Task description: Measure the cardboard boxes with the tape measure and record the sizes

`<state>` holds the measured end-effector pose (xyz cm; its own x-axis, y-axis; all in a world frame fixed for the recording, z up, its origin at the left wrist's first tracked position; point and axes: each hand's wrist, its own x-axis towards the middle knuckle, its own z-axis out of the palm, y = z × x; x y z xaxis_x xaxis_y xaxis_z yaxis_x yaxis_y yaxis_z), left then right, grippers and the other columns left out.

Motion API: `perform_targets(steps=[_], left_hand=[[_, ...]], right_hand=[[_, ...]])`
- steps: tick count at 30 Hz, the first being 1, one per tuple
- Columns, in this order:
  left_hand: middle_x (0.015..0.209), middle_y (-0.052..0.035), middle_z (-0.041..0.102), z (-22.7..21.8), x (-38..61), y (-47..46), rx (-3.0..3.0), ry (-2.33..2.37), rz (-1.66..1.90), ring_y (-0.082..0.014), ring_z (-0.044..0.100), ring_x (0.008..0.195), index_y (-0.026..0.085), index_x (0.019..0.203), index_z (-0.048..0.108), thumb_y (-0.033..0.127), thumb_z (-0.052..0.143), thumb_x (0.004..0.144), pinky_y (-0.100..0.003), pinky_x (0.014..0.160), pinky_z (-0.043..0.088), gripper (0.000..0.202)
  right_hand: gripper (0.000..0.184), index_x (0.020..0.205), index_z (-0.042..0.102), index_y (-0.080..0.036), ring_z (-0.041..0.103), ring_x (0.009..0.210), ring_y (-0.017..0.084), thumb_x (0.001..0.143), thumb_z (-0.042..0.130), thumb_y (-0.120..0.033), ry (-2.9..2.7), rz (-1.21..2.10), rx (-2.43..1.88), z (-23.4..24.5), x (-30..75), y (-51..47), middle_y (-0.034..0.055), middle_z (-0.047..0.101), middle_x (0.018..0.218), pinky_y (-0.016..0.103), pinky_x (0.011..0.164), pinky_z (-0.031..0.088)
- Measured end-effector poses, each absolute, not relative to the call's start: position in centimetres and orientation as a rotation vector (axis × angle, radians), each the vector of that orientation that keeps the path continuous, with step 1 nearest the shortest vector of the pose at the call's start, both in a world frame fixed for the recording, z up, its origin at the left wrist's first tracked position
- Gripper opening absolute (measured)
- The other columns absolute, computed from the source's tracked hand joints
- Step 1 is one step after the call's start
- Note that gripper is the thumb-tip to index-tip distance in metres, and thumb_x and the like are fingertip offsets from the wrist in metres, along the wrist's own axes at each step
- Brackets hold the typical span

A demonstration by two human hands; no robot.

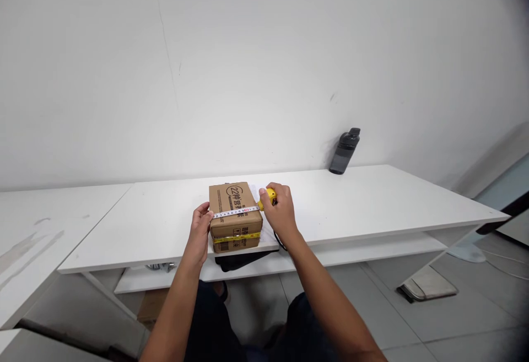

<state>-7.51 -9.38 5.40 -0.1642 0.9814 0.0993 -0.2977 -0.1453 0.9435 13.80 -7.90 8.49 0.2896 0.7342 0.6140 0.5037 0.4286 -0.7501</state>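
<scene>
A brown cardboard box with black printing and yellow tape lies near the front edge of a white table. A white measuring tape blade stretches across the box's top from left to right. My left hand pinches the blade's end against the box's left edge. My right hand is closed round the yellow tape measure case just right of the box.
A dark grey bottle stands at the back of the table against the white wall. A second white table adjoins on the left. A lower shelf runs under the table, and a flat pad lies on the tiled floor at right.
</scene>
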Motion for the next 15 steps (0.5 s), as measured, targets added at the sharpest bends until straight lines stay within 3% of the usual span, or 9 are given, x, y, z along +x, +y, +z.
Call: perform_targets(steps=[15], left_hand=[[0.131, -0.0074, 0.058, 4.87, -7.72, -9.15, 1.007, 1.032, 1.514, -0.0220, 0.057, 0.115, 0.023, 0.123, 0.054, 0.044, 0.068, 0.082, -0.030, 0.088, 0.047, 0.048]], right_hand=[[0.022, 0.095, 0.053, -0.024, 0.050, 0.101, 0.026, 0.077, 0.061, -0.034, -1.272, 0.370, -1.271, 9.47, 13.46, -8.63, 0.0046, 0.051, 0.104, 0.044, 0.092, 0.042]])
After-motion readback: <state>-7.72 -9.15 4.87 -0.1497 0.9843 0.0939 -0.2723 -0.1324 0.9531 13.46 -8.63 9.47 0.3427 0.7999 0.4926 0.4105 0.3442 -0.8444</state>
